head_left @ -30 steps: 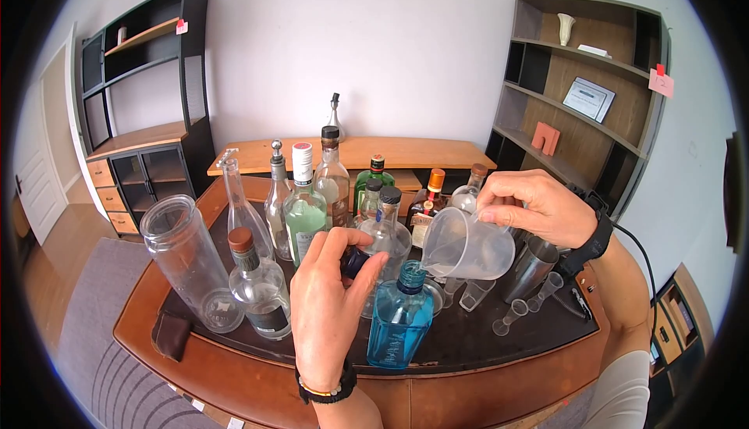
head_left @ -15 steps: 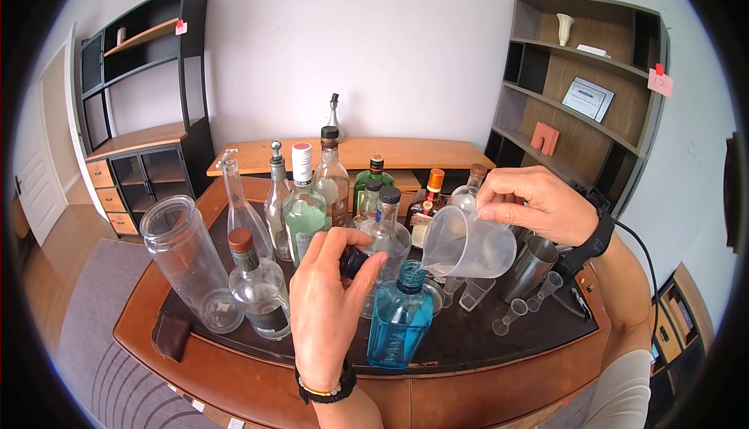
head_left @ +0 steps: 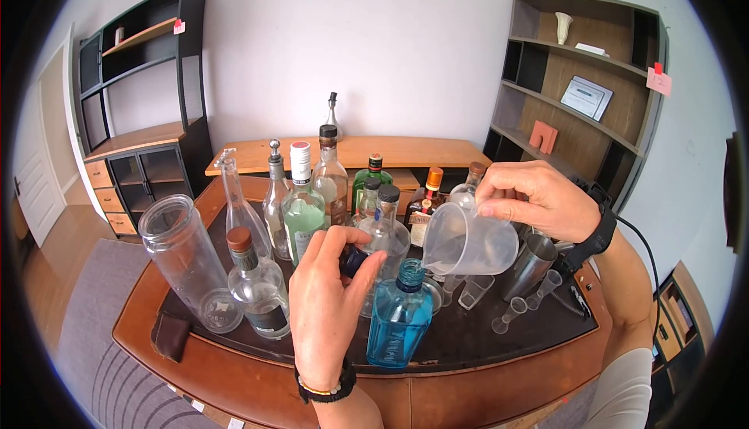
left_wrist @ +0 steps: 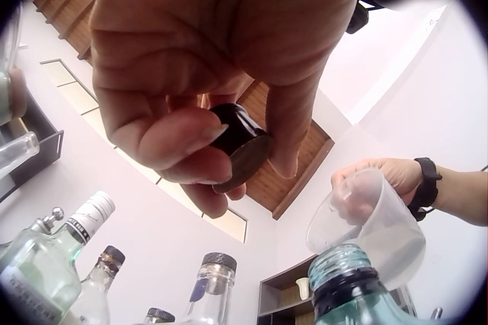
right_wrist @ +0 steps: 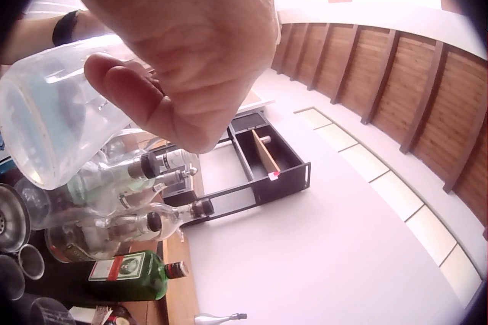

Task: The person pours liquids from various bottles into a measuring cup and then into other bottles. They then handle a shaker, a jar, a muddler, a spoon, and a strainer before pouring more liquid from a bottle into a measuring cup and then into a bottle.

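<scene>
My left hand point(head_left: 326, 304) pinches a dark bottle cap point(left_wrist: 242, 144) between thumb and fingers, beside the neck of a blue glass bottle point(head_left: 399, 321). That bottle stands uncapped on the dark table top, with clear liquid inside. In my right hand point(head_left: 538, 204) is a translucent plastic measuring jug point(head_left: 468, 245), gripped near its upper edge and tilted so its lip is right at the bottle's mouth. A little liquid shows low in the jug near the lip. In the left wrist view the jug overlaps the threaded bottle neck point(left_wrist: 341, 264).
A tall glass jar point(head_left: 187, 261) and a brown-capped bottle point(head_left: 260, 292) stand left. Behind are several bottles, including a green one point(right_wrist: 133, 275) and a white-capped one point(head_left: 303, 210). Right lie a metal shaker point(head_left: 530, 267) and small plastic measures point(head_left: 511, 316). A brown pouch point(head_left: 171, 335) lies front left.
Both hands keep nearly the same places, the jug still tilted at the blue bottle's mouth. The right hand has risen very slightly. The view has shifted a little.
</scene>
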Tool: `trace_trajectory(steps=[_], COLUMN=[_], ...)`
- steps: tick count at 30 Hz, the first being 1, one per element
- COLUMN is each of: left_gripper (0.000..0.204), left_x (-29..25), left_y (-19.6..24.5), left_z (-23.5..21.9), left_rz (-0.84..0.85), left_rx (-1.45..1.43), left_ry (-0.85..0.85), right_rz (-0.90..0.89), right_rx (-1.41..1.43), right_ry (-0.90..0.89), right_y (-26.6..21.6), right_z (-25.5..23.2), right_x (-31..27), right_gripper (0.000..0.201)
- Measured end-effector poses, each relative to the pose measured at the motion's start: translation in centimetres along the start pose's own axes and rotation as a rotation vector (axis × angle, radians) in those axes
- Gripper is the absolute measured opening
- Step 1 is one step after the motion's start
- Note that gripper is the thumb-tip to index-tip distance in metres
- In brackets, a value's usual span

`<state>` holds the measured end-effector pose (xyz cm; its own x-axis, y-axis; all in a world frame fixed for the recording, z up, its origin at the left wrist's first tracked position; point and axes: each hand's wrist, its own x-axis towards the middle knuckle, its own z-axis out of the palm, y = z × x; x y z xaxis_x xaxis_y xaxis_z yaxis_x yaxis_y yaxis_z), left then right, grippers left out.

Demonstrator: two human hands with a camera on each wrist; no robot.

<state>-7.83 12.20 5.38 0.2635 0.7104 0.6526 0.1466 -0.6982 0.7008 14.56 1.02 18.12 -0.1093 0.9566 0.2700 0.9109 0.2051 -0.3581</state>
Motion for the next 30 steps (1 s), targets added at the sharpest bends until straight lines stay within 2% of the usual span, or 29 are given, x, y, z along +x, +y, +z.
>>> trace_trajectory(steps=[11, 14, 30], left_gripper=[0.026, 0.026, 0.027], left_x=[0.02, 0.04, 0.02], left_y=[-0.35, -0.31, -0.27], left_z=[0.18, 0.16, 0.23], left_rz=[0.045, 0.037, 0.018], left_rx=[0.028, 0.025, 0.01], left_ry=[0.011, 0.003, -0.011], right_rz=[-0.019, -0.111, -0.07], right_rx=[-0.018, -0.037, -0.027], right_ry=[0.001, 0.046, 0.004], right_y=[-0.18, 0.27, -0.39], right_z=[-0.05, 0.28, 0.06], right_x=[0.23, 0.41, 0.63], right_gripper=[0.016, 0.02, 0.018])
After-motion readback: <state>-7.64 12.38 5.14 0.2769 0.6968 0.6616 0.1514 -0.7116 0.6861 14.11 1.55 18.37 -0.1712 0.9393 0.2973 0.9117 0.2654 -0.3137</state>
